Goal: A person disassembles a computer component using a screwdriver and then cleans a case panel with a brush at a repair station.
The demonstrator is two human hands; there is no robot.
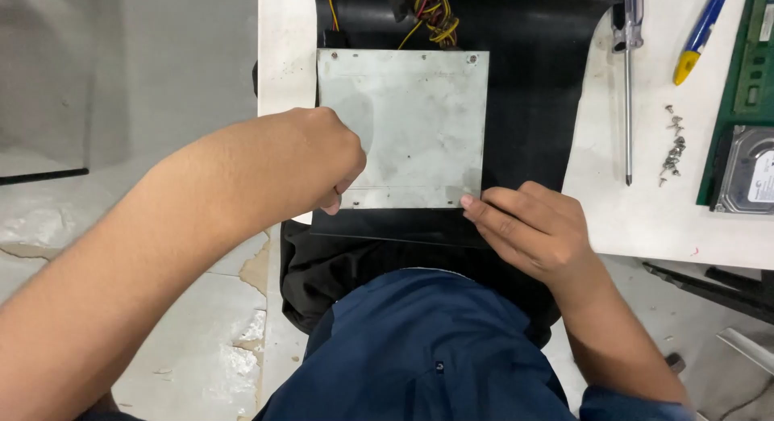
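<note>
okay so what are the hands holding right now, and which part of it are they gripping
Both hands are on the grey metal box, at its near edge: the left hand at the near-left corner, the right hand with fingertips at the near-right corner. Whether they grip or just press cannot be told.

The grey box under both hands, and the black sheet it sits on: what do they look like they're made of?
The grey box looks like bare sheet metal: dull silver, smudged, with small screw holes along its edges. The black sheet looks like rubber or soft plastic, smooth with a faint sheen, and it droops over the table edge; which of the two I can't tell.
</note>
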